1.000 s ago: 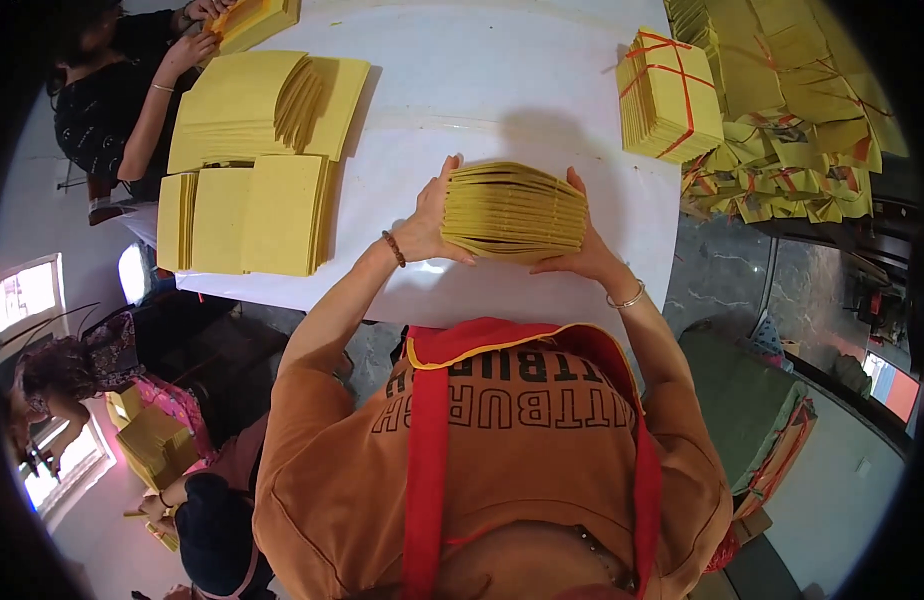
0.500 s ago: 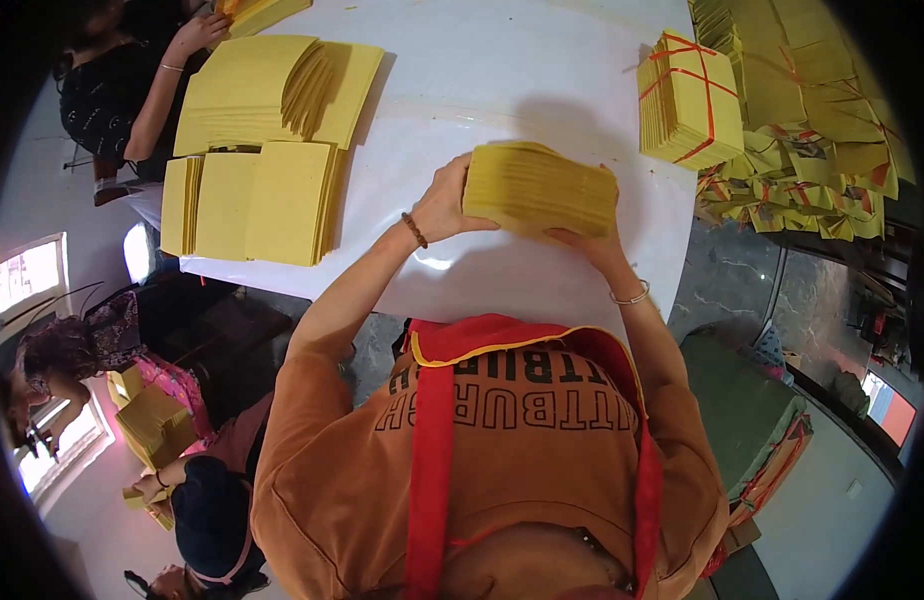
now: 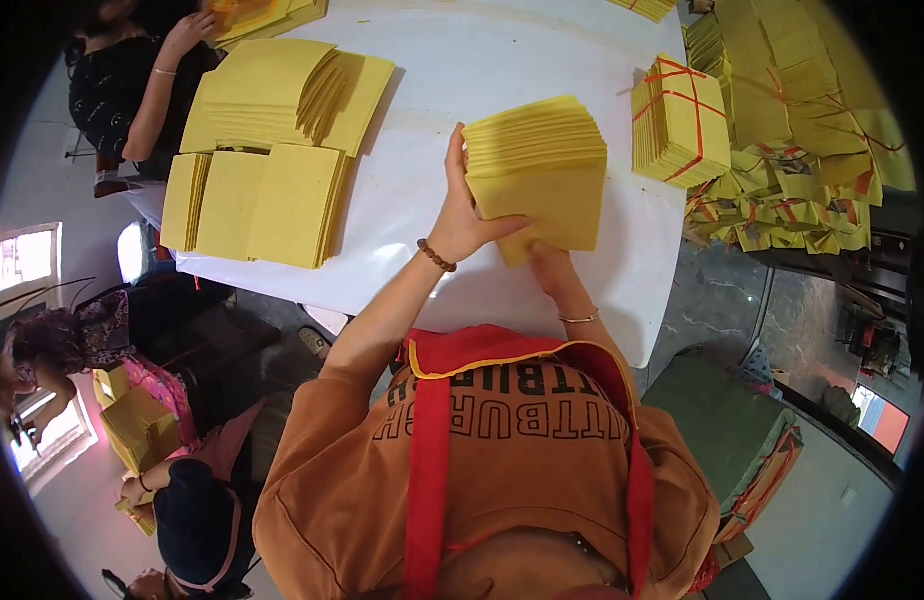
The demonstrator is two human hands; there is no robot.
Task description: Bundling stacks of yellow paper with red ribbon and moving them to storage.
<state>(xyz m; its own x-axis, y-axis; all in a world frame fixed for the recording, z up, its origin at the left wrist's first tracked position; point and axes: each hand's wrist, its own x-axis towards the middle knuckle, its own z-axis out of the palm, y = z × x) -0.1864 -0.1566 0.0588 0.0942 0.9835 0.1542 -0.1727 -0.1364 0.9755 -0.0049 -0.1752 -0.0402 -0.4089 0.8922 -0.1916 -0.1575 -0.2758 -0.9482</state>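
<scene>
A fanned stack of yellow paper [image 3: 547, 185] is held up over the white table, tilted so that its stepped upper edges and flat front show. My left hand [image 3: 469, 215] is closed round its left side, the thumb lying across the front and the fingers behind. At the lower edge, my right hand [image 3: 552, 268] grips the same stack from below; its fingers are mostly hidden behind the paper. To the left lie folded yellow paper piles [image 3: 244, 205] and a larger overlapping pile [image 3: 267, 95]. A bundle tied with red string [image 3: 682, 122] stands on the right.
The white table [image 3: 412, 200] spans the area before me. Many tied yellow bundles [image 3: 792, 170] are heaped beyond its right edge. A person's hand [image 3: 189, 33] touches yellow paper at the far left. Other people [image 3: 197, 520] handle yellow paper at lower left. A green-covered box [image 3: 722, 425] stands at right.
The stack has gone from lying level to tilted up, its front face now showing. My right hand has shifted from its right side to its lower edge; my left thumb now crosses the front.
</scene>
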